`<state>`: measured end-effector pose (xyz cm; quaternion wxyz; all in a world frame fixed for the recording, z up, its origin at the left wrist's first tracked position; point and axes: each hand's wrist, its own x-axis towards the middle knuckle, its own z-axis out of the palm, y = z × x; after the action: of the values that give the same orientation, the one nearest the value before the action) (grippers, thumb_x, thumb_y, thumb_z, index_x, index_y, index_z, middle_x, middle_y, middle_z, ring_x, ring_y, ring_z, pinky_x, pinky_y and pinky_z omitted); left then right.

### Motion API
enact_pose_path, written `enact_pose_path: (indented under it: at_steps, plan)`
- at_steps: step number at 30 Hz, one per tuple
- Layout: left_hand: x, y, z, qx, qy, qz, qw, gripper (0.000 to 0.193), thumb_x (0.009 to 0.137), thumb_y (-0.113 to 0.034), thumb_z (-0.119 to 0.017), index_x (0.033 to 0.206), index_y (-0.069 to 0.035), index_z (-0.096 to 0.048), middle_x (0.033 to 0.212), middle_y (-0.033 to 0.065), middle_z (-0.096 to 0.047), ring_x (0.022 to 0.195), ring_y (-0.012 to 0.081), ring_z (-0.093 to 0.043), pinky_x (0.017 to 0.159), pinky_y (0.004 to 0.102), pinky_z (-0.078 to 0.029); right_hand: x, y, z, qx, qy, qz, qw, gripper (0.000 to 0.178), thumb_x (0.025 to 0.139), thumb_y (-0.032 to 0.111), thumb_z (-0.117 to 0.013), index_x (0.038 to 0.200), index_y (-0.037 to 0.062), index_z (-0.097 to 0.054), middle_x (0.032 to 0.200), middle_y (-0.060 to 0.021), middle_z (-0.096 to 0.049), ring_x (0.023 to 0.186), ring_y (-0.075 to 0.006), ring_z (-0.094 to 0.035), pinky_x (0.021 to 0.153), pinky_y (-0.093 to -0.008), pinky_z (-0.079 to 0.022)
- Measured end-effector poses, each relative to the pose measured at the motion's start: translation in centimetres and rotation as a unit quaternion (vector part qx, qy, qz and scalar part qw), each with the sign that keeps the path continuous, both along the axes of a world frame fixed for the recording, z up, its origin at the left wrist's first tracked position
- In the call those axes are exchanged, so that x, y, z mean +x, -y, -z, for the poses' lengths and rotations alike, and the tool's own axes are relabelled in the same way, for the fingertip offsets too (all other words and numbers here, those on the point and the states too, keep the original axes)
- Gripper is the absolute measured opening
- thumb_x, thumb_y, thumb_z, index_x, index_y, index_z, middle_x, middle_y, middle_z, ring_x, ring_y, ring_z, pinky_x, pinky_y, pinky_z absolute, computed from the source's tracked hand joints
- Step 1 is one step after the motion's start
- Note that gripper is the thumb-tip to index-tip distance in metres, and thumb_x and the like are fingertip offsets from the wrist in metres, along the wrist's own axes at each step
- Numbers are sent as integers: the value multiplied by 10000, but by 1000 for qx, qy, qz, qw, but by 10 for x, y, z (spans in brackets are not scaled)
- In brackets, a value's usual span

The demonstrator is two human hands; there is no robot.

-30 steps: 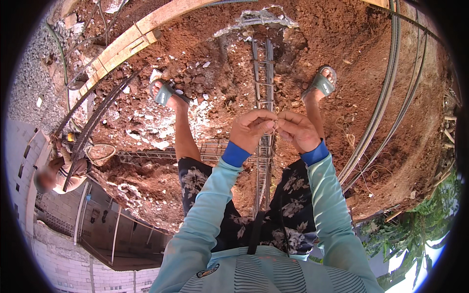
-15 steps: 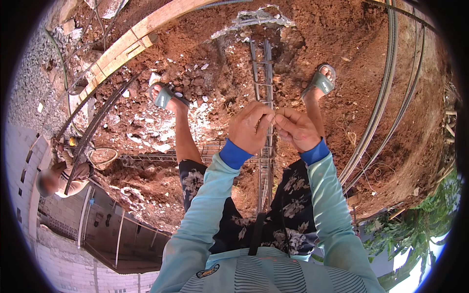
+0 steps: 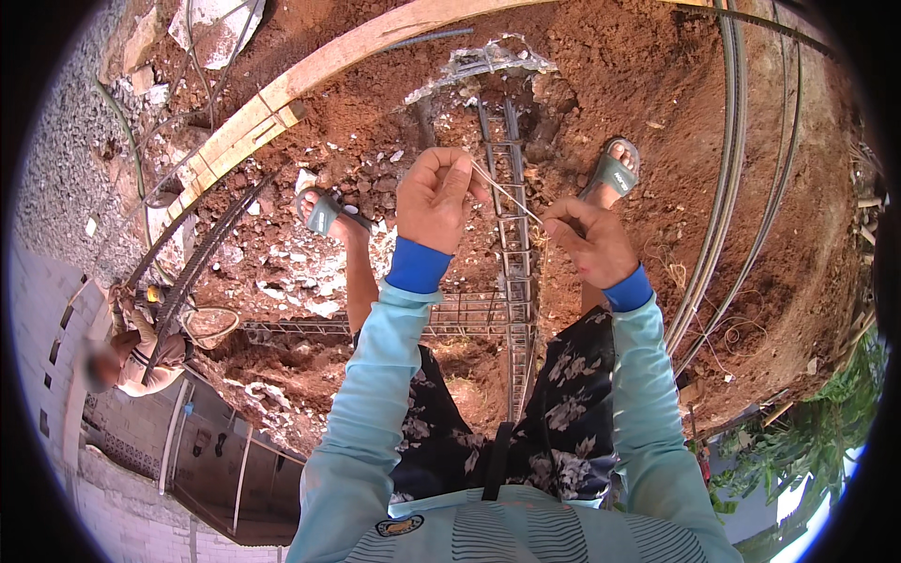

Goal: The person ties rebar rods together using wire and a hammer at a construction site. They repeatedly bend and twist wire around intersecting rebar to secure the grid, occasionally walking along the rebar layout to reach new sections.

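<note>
Hands just came apart: half a second ago my fingertips met, now there's a gap with a strand across it. My bare left hand has moved out left and up-frame, thumb and index pinching one end of a thin, pale strand, probably wire. The strand runs slantwise between my hands, looking near straight, over the long grey steel-bar cage with ladder-like ties; can't tell how high above it. My bare right hand, lower in frame, pinches the other end, other fingers curled. My read: the strand is now spread out for handling along its length, not bunched at the fingertips. Containers: far left of my left hand, near a crouched co-worker, a beige round ring-shaped thing; basket or hoop, can't tell, contents unclear. Below my left hand, a second grey steel-bar cage lies in the dug, trench-like reddish-brown soil, meeting the long cage. Well right of my right hand, a bundle of long grey steel rods lies on open ground, not in any container.
</note>
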<state>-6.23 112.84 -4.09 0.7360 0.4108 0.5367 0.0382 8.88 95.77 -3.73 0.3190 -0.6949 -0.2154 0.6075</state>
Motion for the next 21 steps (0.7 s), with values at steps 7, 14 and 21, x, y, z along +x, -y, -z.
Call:
enact_pose_path:
  at_steps: [7, 14, 21]
  plan:
    - [14, -18, 3, 14, -41, 42, 998, 167, 1017, -172, -522, 1021, -18, -588, 880, 107, -703, 717, 114, -640, 532, 219, -462, 54, -26, -21, 15, 201, -232, 952, 105, 846, 118, -666, 835, 24, -621, 843, -157, -623, 859, -369, -611, 749, -457, -468]
    - [32, -30, 5, -50, 8, 20, 999, 161, 1031, -185, -478, 1018, -37, -541, 869, 113, -701, 759, 148, -677, 517, 223, -448, 99, -73, -40, 50, 192, -355, 913, 153, 832, 182, -687, 824, 40, -632, 838, -162, -627, 874, -384, -608, 764, -487, -462]
    - [74, -39, 18, 160, 9, 131, 978, 120, 961, -113, -572, 922, -1, -590, 740, 30, -610, 638, 95, -566, 592, 279, -467, 110, -118, -46, 80, 200, -390, 895, 187, 837, 221, -694, 812, 39, -659, 769, -166, -636, 805, -375, -628, 724, -476, -470]
